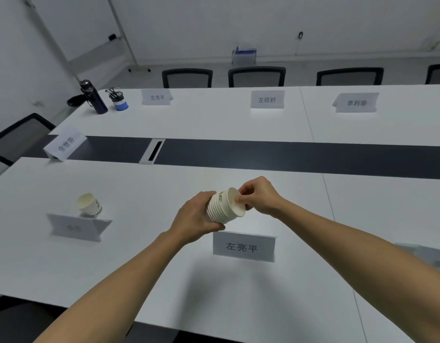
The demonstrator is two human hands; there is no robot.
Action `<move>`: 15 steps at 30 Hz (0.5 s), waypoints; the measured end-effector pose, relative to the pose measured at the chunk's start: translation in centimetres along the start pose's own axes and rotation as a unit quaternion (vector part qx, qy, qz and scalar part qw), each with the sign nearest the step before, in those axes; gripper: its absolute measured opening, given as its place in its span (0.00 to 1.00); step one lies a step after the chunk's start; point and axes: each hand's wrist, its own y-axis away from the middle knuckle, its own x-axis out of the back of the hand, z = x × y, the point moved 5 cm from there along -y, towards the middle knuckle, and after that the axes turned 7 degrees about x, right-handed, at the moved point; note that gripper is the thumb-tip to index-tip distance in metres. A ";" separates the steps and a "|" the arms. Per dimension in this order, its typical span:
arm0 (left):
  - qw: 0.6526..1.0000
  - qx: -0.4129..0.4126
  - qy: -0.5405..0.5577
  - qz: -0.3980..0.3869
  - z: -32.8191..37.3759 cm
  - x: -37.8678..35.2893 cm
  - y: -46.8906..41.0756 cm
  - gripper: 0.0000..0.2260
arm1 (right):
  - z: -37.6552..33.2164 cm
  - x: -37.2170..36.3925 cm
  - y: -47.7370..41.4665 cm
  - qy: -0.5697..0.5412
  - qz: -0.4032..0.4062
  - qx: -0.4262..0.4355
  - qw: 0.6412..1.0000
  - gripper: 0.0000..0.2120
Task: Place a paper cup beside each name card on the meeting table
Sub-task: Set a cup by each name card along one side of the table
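Your left hand [198, 216] grips the cup stack [220, 209]; your right hand [259, 196] pinches the outermost cup's rim. Pull it free, then stand it beside the near-edge name card [243, 246].

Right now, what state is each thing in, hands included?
left hand, gripping the cup stack.
right hand, pinching the top cup by its rim.
cup stack, nested, held on its side.
placed cup, upright beside the left name card.
middle name card, standing, no cup beside it.
flask, upright, capped.

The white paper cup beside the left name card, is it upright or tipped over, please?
Upright: the white paper cup stands narrow end down, its open mouth facing up.
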 end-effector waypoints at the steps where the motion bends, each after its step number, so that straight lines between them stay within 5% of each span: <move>1: 1.000 0.005 0.004 -0.002 -0.2 0.0 -0.1 0.35 | 0.0 0.2 -0.2 -0.003 -0.002 -0.003 1.000 0.07; 9: 0.996 0.079 0.040 -0.002 -4.9 -0.8 -0.3 0.33 | 2.1 5.9 -4.0 -0.057 0.144 -0.100 0.983 0.04; 15: 0.991 0.113 0.061 -0.035 -8.0 -3.1 0.2 0.32 | 10.3 0.3 -4.7 0.033 0.099 -0.229 0.968 0.04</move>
